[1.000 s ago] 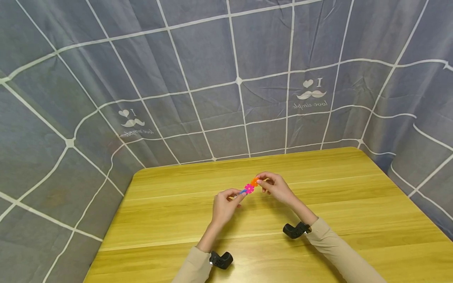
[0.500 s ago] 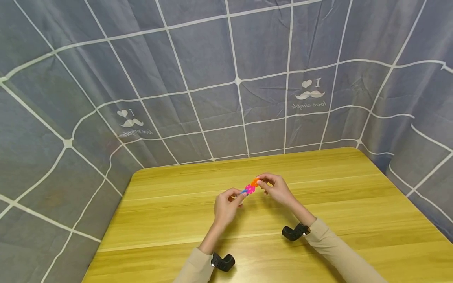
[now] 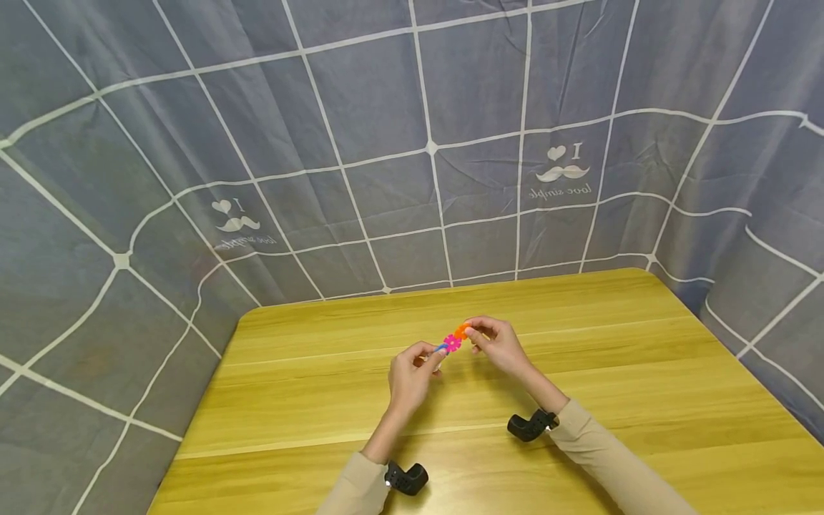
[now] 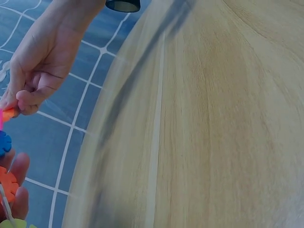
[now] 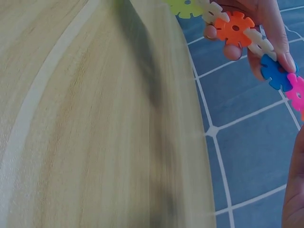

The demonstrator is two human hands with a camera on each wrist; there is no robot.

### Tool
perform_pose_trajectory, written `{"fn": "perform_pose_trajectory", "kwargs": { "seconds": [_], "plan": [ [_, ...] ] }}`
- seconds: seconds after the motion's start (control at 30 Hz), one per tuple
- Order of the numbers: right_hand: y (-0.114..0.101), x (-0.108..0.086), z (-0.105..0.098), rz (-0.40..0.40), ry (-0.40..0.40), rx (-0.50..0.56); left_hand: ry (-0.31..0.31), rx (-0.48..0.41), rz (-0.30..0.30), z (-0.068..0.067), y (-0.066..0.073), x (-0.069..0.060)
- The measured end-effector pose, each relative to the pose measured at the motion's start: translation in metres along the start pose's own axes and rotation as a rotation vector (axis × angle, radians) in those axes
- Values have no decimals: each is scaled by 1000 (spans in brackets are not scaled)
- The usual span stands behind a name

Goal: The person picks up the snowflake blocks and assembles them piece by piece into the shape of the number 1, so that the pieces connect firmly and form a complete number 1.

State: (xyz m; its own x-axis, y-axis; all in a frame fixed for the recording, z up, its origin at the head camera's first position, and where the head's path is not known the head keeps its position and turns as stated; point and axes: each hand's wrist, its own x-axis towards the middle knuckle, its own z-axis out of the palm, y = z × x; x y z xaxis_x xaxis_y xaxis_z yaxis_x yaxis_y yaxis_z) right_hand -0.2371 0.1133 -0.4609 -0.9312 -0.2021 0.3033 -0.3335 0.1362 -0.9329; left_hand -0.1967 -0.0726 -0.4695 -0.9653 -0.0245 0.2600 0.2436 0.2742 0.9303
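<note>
A chain of notched plastic snowflake discs spans my two hands above the table. My left hand [image 3: 408,379] pinches the chain at the blue disc [image 5: 274,72]. Beyond that grip, a white disc [image 5: 260,42], an orange disc [image 5: 234,29], another white one and a yellow-green disc [image 5: 186,7] run along the left fingers. A pink disc [image 3: 453,343] is joined to the blue one, between the hands. At the other end my right hand [image 3: 505,350] pinches an orange disc [image 3: 460,331] against the pink one; its fingertips partly hide that disc.
A wooden table [image 3: 309,400] lies under both hands. Grey curtains [image 3: 386,179] with white lines hang behind it and at the sides. A black wrist camera [image 3: 407,478] sits on the left wrist, another camera [image 3: 531,425] on the right.
Both hands keep their hold on the chain. My right forearm has shifted slightly left and towards me, and the right-hand orange disc has tilted a little.
</note>
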Motion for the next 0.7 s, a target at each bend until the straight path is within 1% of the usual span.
{"fn": "perform_pose_trajectory", "kwargs": {
  "seconds": [0.1,0.27,0.5,0.7],
  "plan": [
    [0,-1,0,-20,10,8,1,-12,0,2,0,0],
    [2,-2,0,-33,16,8,-1,-2,-2,2,-1,-1],
    [4,-2,4,19,25,52,14,23,18,2,-3,-1],
    [5,-3,7,39,51,59,21,21,44,3,-4,-1]
  ]
}}
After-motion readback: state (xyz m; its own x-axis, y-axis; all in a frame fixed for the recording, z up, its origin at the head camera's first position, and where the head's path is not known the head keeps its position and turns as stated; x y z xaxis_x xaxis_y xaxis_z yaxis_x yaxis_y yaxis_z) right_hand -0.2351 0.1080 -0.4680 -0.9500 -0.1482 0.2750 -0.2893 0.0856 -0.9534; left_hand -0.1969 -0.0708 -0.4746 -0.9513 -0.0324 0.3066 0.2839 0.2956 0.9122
